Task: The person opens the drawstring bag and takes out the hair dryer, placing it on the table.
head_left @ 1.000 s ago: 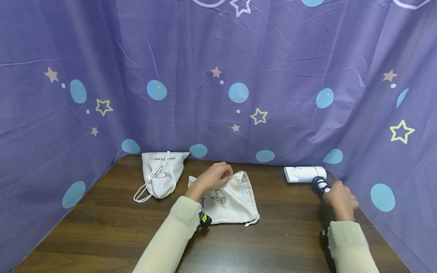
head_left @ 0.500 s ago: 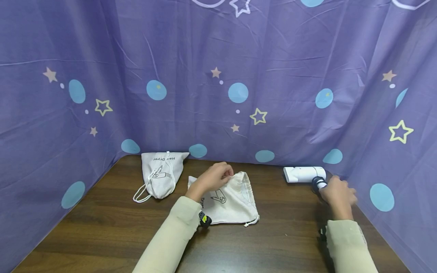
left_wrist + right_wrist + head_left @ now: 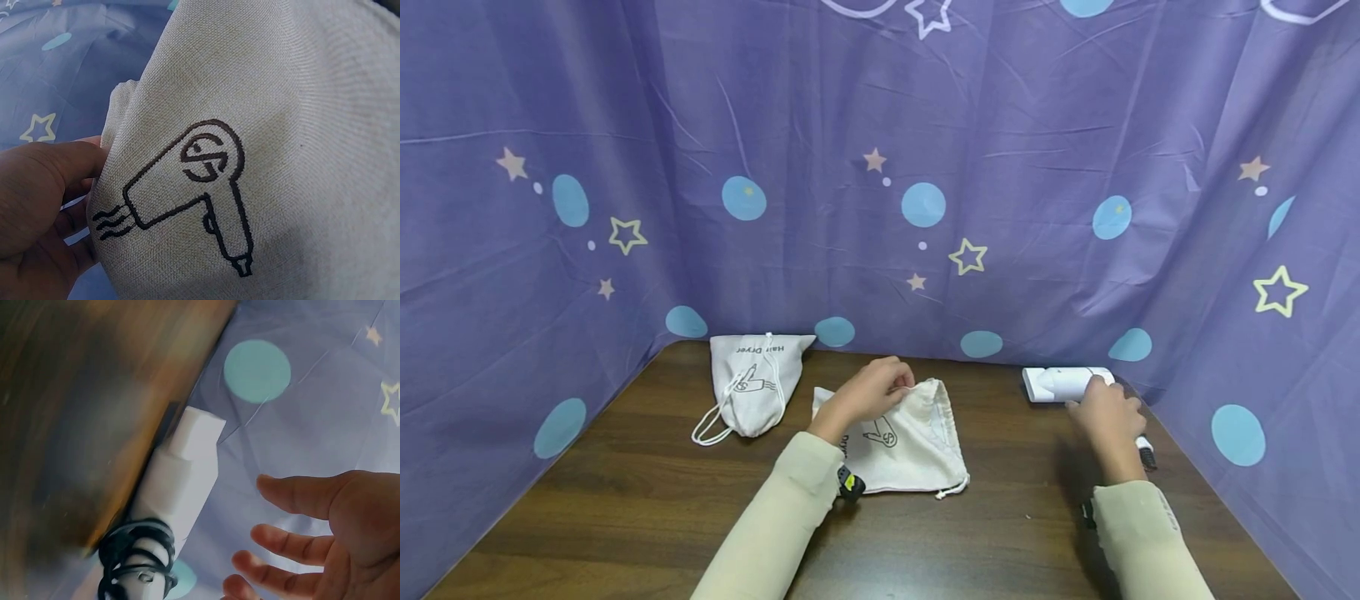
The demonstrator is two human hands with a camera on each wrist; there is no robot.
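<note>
My left hand [image 3: 867, 392] pinches the upper edge of a cream drawstring bag [image 3: 917, 454], lifting the cloth near its mouth. A black hair dryer drawing on the bag's cloth [image 3: 281, 156] shows in the left wrist view. To the right, a white hair dryer [image 3: 1060, 384] lies near the table's back edge, black cord [image 3: 140, 534] wound around its handle. My right hand [image 3: 1108, 419] is over the dryer's handle in the head view and covers part of it. In the right wrist view its fingers [image 3: 290, 544] are spread, apart from the dryer.
A second drawstring bag [image 3: 752, 379], marked Hair Dryer, lies at the back left with its white cord [image 3: 715, 429] trailing. The brown wooden table [image 3: 985, 542] meets a purple patterned curtain [image 3: 880, 167] at its back and sides.
My right hand has moved left and slightly up, from the handle's lower end toward the dryer's body. The left hand and bag have hardly moved.
</note>
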